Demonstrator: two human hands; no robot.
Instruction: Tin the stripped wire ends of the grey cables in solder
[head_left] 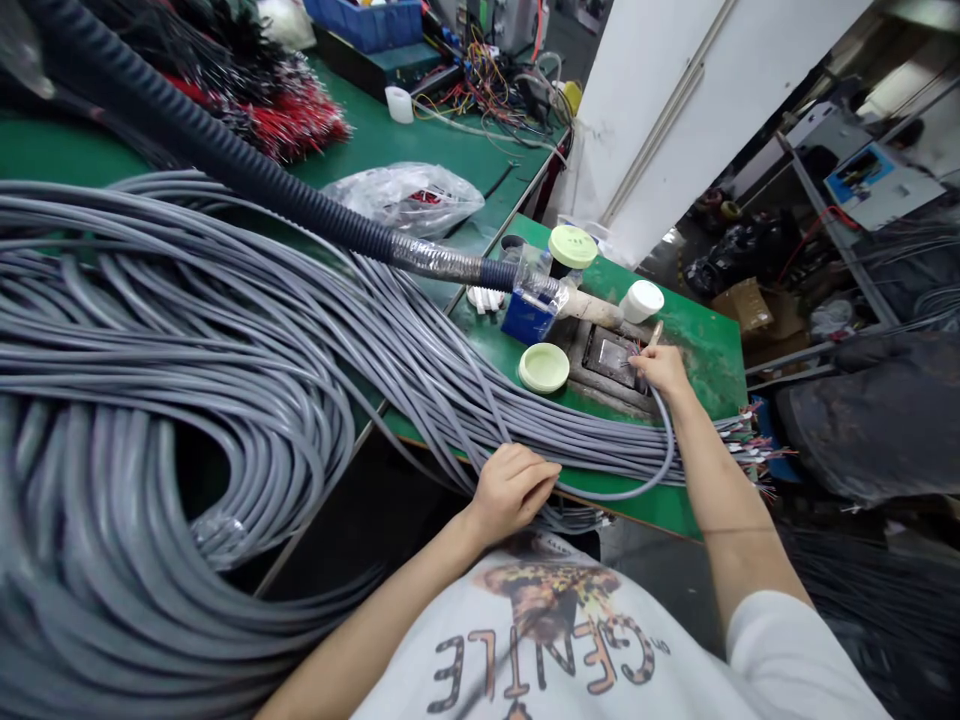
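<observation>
My right hand pinches a grey cable near its end. The thin wires at that end are over a small square solder pot with a shiny metal surface. A pale flat stick shows just beyond my fingertips; whether I hold it is unclear. From there the cable bends down in a loop to my left hand, whose fingers are curled around it at the table's front edge. Beside my left hand runs a thick bundle of grey cables, its stripped ends fanned out at the right.
A black corrugated hose stretches over the cables to a nozzle by the pot. Around it are a pale green lid, a green-topped jar, a white container and a blue box. Large cable coils fill the left.
</observation>
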